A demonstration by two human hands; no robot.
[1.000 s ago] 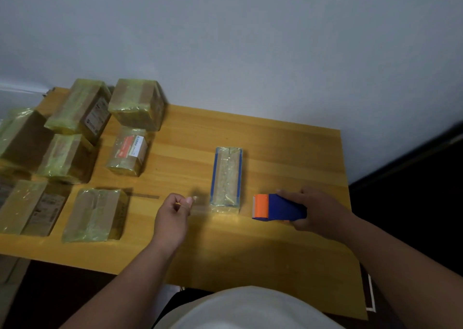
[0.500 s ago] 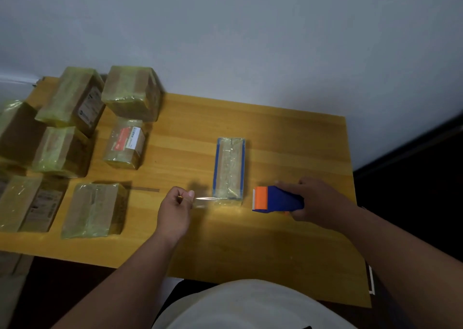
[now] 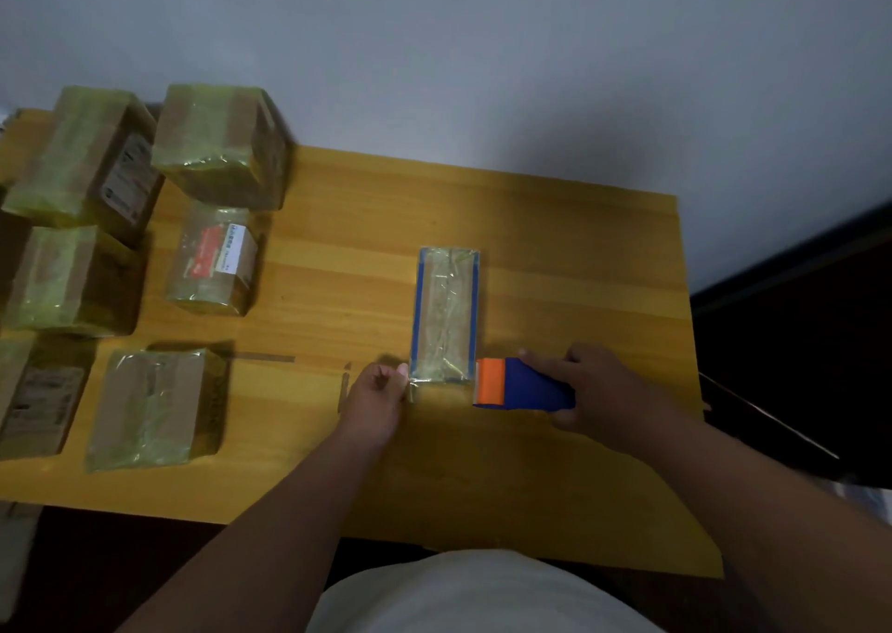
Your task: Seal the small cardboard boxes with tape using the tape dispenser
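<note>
The narrow box (image 3: 446,315) lies mid-table (image 3: 579,256) with its long axis running away from the person, its near end between the two hands. The left hand (image 3: 376,398) sits just left of that end, fingers pinching what looks like the free end of clear tape (image 3: 411,385), though the film is hard to make out. The right hand (image 3: 606,393) grips the blue-and-orange tape dispenser (image 3: 521,385) just right of the same end, so the strip would run crosswise over the near end.
</note>
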